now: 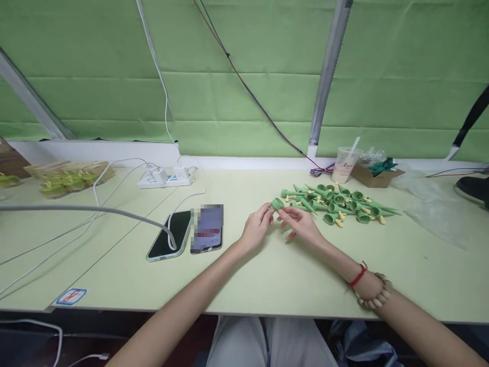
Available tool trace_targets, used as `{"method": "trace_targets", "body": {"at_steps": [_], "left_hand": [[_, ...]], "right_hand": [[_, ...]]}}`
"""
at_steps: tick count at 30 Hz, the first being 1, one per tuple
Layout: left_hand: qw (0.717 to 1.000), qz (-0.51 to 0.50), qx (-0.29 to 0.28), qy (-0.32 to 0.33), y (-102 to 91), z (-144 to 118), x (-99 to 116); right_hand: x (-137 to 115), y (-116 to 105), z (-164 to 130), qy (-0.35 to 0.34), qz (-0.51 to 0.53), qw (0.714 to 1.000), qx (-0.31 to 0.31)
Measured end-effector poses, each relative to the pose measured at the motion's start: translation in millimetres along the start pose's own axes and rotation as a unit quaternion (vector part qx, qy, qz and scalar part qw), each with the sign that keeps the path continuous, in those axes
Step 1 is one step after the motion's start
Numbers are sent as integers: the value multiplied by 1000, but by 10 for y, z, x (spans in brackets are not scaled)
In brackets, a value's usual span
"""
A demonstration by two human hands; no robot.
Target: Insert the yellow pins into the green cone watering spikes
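On the left of a pale worktop (126,285), a dark-screened phone (159,244) has a white cable lying across it, with a second phone (214,234) just beside it. Next, near the middle, the left hand (255,228) pinches a small green cup-shaped piece (277,204) between its fingertips, above the worktop. A light grip low on the wall would likely serve best, steadying the piece while leaving its rim free. Right of it, the right hand (301,225) has its thumb and fingers bent and apart, close up to the piece; whether they touch it cannot be told. Small, even fingertip pressure seems wiser than a squeeze, with both wrists low for steadiness. Beyond, a loose heap of green parts (330,208) with small yellow pieces (382,220) lies near the right fingers; working just in front of it should avoid knocking them.
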State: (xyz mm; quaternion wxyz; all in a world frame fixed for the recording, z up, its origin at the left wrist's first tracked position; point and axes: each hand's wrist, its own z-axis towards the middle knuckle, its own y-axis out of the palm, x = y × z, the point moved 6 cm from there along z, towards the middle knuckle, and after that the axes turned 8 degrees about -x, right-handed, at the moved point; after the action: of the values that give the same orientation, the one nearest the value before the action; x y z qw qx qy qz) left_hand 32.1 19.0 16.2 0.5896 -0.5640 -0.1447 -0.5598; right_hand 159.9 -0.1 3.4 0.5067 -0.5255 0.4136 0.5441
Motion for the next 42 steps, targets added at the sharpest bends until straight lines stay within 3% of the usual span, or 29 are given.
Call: {"method": "trace_targets", "body": {"at_steps": [4,9,14,18,20,23,27,30,32,34,36,39,40,42], "left_hand": [[1000,3,-15,7,13,0,16],[999,-43,-27,16,29,16,66],[997,-79,-24,0,33,37,76],[995,-90,-39,-16,71,38,69],[995,-89,-41,-19,83,32,58],[997,-78,-25,-7,63,21,32],[997,-77,-4,-1,8,20,-7],[996,-87,-9,11,-10,27,7],[997,-75,-14,20,-10,28,24],[998,-53,-20,16,2,26,21],[999,-35,-25,3,18,21,4],[1000,-17,-21,-2,20,12,2],[1000,-13,-20,0,16,10,9],[1000,-12,-18,5,3,9,21]], "right_hand": [[89,96,11,55,87,990,-92],[61,68,11,21,95,995,-23],[-92,-23,-20,-78,-32,995,49],[-256,-90,-87,-207,-222,947,105],[-273,-98,-97,-229,-271,927,120],[-212,-106,-51,-191,-228,949,106],[-12,-39,29,-26,-37,999,18],[52,78,24,39,89,993,-67],[66,95,18,44,118,989,-78],[65,52,22,19,88,995,-48],[1,-16,18,-53,-5,999,3],[-159,-56,-36,-178,-156,969,67],[-190,-57,-49,-194,-177,962,77],[-181,-67,-39,-163,-157,971,77]]}}
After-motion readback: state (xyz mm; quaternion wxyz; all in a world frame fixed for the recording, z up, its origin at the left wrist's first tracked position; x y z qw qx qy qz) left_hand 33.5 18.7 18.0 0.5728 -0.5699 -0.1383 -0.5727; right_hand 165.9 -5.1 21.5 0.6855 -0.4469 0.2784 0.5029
